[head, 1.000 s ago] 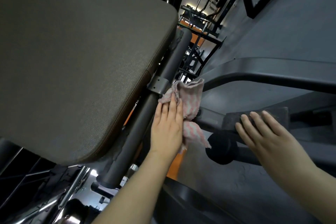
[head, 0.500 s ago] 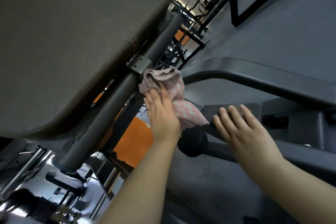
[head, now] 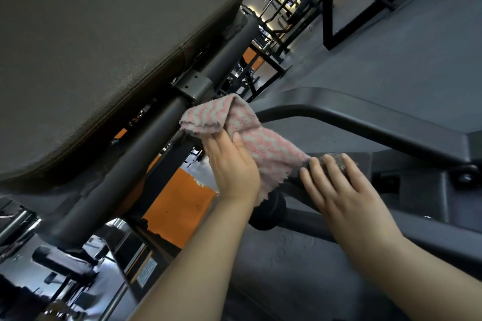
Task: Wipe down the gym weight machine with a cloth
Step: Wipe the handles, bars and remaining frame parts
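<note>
Fingers (head: 328,172) of the right hand (head: 347,190) lie straight and flat on the machine's dark frame plate (head: 362,161) at 3 o'clock, gripping nothing. We note the left hand (head: 232,167), at centre, holds the pink-and-grey cloth (head: 245,133), thumb over it; its other fingers are hidden behind the fabric.

The cloth sits bunched against the round support tube (head: 146,148) just below the bracket (head: 194,88), with a tail trailing to 4 o'clock and touching the right fingertips. Above, from 9 to 12 o'clock, is the seat pad (head: 104,47).

Risks, in our judgement: the loose tail could snag on the bracket's edges or on the knob (head: 268,214) beneath; the bunched fold covers little tube, so patches may be missed; a hand could knock the bracket on an upward stroke.

Against the frame half a second earlier, we find the left hand and cloth little changed in place on the tube. The right hand remains on the plate.
</note>
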Available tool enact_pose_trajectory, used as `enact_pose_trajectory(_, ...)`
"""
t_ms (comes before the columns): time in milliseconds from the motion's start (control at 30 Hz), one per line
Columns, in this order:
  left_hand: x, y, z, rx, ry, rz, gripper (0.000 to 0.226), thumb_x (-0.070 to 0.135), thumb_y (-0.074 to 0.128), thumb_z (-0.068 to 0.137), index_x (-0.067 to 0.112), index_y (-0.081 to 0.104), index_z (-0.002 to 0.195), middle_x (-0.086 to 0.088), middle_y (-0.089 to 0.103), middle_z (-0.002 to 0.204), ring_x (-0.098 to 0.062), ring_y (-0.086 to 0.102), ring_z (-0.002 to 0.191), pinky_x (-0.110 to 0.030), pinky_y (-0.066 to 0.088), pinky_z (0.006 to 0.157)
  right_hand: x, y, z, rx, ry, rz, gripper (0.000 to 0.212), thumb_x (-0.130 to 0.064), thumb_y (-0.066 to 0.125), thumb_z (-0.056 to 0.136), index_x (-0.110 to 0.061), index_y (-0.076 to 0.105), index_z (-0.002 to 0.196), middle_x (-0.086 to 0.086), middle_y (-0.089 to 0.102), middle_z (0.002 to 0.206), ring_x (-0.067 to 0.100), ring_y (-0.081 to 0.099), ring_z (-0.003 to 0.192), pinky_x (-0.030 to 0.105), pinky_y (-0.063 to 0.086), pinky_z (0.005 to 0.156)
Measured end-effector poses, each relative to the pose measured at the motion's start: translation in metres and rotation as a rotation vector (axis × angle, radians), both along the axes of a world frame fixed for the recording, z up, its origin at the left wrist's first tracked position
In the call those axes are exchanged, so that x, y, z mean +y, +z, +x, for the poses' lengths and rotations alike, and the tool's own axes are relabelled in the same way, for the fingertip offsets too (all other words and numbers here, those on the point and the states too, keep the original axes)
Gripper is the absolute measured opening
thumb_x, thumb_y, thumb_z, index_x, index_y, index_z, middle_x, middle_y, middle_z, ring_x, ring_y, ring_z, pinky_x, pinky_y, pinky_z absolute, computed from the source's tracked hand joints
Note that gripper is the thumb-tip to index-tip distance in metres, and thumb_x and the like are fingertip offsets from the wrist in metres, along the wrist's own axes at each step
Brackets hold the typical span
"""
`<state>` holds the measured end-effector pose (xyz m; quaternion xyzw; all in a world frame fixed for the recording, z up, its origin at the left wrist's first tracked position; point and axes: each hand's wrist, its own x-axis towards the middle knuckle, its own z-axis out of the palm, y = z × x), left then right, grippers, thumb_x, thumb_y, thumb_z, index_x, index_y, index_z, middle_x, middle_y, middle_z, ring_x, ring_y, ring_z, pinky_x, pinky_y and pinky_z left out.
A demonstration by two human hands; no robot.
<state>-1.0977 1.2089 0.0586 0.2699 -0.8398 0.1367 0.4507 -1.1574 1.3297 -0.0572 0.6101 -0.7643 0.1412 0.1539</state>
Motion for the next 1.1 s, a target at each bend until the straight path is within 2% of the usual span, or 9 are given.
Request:
enact_pose_trajectory(167,0.008,-0.002,-0.021,0.058,0.079,0.119,0.060,0.023,0.042,0.099,-0.002,0.018,0.147,-0.026,0.002,0.155,-0.035,0.001,0.145,-0.040,0.006,0.120,-0.002,-0.004,-0.004,-0.105,-0.015,-0.109,0.078,-0.020,0.026,0.098,0.011,-0.042,0.119,0.034,-0.014,0.149,0.050,-0.001,0.139,0.058,-0.033,0.096)
enact_pose_trajectory(233,0.006,-0.005,-0.024,0.072,0.138,0.138,0.057,0.015,0.047,0.097,-0.002,0.023,0.146,-0.027,0.003,0.154,-0.035,0.000,0.145,-0.038,0.006,0.119,-0.011,-0.014,-0.002,-0.074,-0.026,-0.267,0.071,-0.010,0.036,0.082,0.016,-0.002,0.136,0.044,0.025,0.140,0.057,0.031,0.127,0.054,-0.019,0.107)
enact_pose_trajectory(300,0.002,-0.008,-0.022,0.073,0.147,0.132,0.054,0.006,0.048,0.095,-0.004,0.028,0.144,-0.027,0.011,0.153,-0.037,0.009,0.144,-0.044,0.015,0.119,-0.018,-0.021,-0.003,-0.129,-0.037,-0.365,0.064,-0.013,0.031,0.073,0.010,0.028,0.133,0.038,0.049,0.127,0.054,0.048,0.115,0.051,-0.003,0.114)
enact_pose_trajectory(400,0.003,-0.011,-0.012,0.066,0.116,0.139,0.058,-0.008,0.047,0.090,-0.003,0.027,0.144,-0.022,0.022,0.151,-0.032,0.023,0.142,-0.042,0.025,0.115,-0.019,-0.026,-0.001,-0.155,-0.069,-0.444,0.064,-0.017,0.025,0.075,0.003,0.029,0.136,0.030,0.052,0.131,0.048,0.048,0.120,0.053,0.004,0.112)
enact_pose_trajectory(500,0.014,-0.011,0.002,-0.006,0.150,0.258,0.066,-0.018,0.042,0.084,0.002,0.026,0.145,-0.016,0.028,0.149,-0.025,0.029,0.138,-0.029,0.025,0.114,-0.021,-0.026,-0.004,-0.171,-0.069,-0.467,0.057,-0.007,0.035,0.078,0.012,0.044,0.131,0.036,0.054,0.123,0.051,0.051,0.112,0.056,0.011,0.110)
enact_pose_trajectory(633,0.039,-0.002,0.033,-0.219,0.174,0.466,0.048,-0.014,0.042,0.083,-0.004,0.045,0.131,-0.018,0.044,0.135,-0.032,0.041,0.125,-0.021,0.028,0.094,-0.017,-0.026,-0.004,-0.128,-0.084,-0.544,0.059,-0.014,0.026,0.080,0.015,0.051,0.125,0.038,0.054,0.122,0.055,0.054,0.109,0.060,0.019,0.104)
enact_pose_trajectory(767,0.065,-0.002,0.085,-0.390,0.102,0.479,0.066,-0.013,0.040,0.085,0.007,0.030,0.146,-0.008,0.023,0.155,-0.020,0.026,0.140,-0.003,0.014,0.097,-0.012,-0.024,0.007,-0.201,-0.121,-0.488,0.063,-0.021,0.028,0.079,0.010,0.052,0.128,0.032,0.051,0.129,0.047,0.046,0.122,0.057,0.018,0.107)
enact_pose_trajectory(967,0.094,-0.021,0.176,-0.361,0.032,0.490,0.061,-0.017,0.043,0.084,0.007,0.041,0.140,-0.007,0.032,0.150,-0.001,0.023,0.127,0.012,0.008,0.090,-0.004,-0.010,0.079,-0.119,0.020,-0.413,0.048,-0.016,0.068,0.062,0.004,0.067,0.106,0.028,0.059,0.122,0.043,0.057,0.112,0.057,0.019,0.103)
enact_pose_trajectory(1100,0.095,-0.030,0.234,-0.206,0.055,0.516,0.063,-0.020,0.043,0.081,0.006,0.043,0.139,0.019,0.029,0.132,0.017,0.019,0.117,0.012,0.011,0.091,-0.007,0.003,0.127,-0.083,0.170,-0.353,0.042,-0.018,0.080,0.055,-0.004,0.072,0.093,0.020,0.067,0.106,0.038,0.065,0.096,0.051,0.021,0.103)
